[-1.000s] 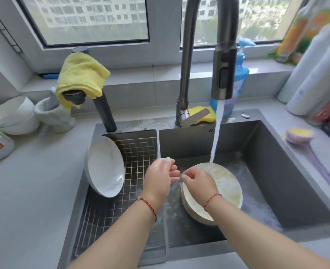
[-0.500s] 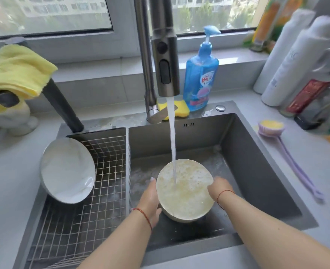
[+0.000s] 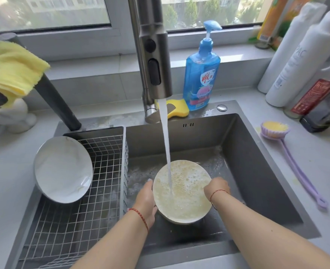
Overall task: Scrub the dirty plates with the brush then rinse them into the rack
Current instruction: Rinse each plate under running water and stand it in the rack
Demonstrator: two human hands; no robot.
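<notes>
Two hands, left point(image 3: 145, 199) and right point(image 3: 216, 188), clamp opposite rims of plate point(image 3: 181, 193) under tap stream; soapy, likely slippery, breakable; rim grip safest.

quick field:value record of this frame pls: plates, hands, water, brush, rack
plate in sink: sudsy plate held under the water stream
left hand: left hand grips the plate's left edge
right hand: right hand grips its right edge
brush: purple brush lying on the counter, right of the sink, untouched
rack: wire rack in the sink's left part, one white plate leaning in it
tap: tap running
</notes>
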